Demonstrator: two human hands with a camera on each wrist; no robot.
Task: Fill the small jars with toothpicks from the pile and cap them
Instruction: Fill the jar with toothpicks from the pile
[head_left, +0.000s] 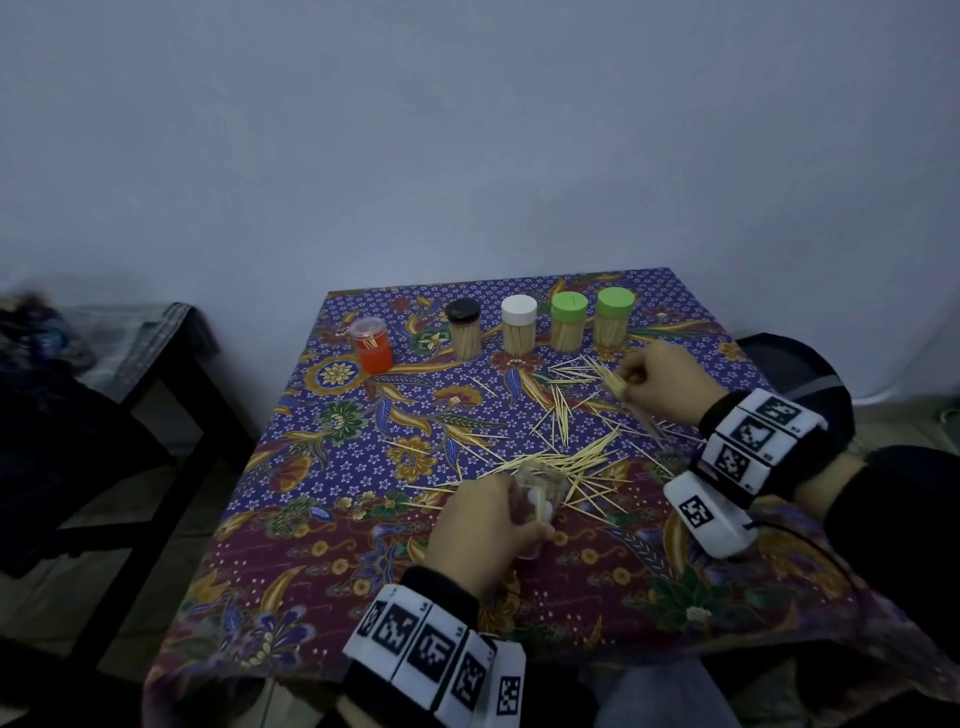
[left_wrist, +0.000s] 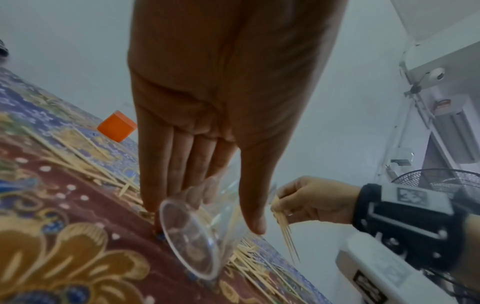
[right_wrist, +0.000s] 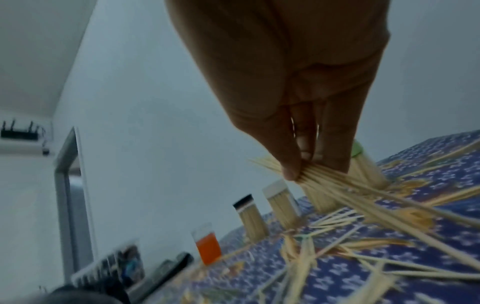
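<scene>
- Toothpicks, thin pale wooden sticks (head_left: 558, 447), lie scattered on the flowery cloth table (head_left: 322, 561).
- My left wrist view shows the clear plastic jar (left_wrist: 205, 230) tipped sideways; my left hand (head_left: 480, 525) holds it.
- My right hand (head_left: 662, 382) pinches a slanting toothpick bunch (right_wrist: 319, 174).

On your table (head_left: 322, 545), five jars (head_left: 519, 332) stand in a row at 12 o'clock. Loose toothpicks (head_left: 561, 447) lie scattered from centre toward 2 o'clock, in front of the row. At 6 o'clock, the clear jar (head_left: 540, 493) tilts beside them.
</scene>
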